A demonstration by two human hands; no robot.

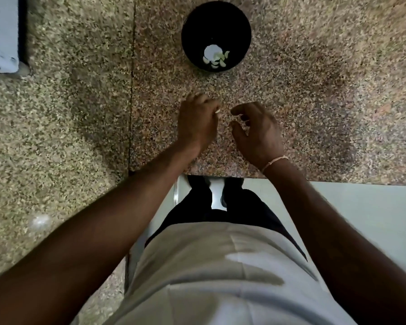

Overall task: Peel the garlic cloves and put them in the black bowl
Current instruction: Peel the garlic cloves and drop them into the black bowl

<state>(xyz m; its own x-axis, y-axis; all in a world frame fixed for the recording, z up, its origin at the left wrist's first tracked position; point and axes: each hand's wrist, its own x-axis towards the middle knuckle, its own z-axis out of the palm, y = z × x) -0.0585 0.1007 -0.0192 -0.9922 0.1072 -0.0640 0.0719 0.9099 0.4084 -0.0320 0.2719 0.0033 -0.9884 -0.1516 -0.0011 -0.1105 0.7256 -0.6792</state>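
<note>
The left hand [197,124] pinches a garlic clove [217,110], its axis unclear; the right hand [256,130] hangs loosely curled, near the black bowl [242,24].

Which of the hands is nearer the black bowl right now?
Left, narrowly. The left hand sits just below the black bowl, slightly left of it; the right hand is below and further off to the right.

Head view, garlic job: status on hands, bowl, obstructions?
Left hand pinching a small pale piece, likely garlic. Right hand loosely curled, holding nothing. Black bowl holds peeled cloves. Nothing between hands and bowl.
</note>
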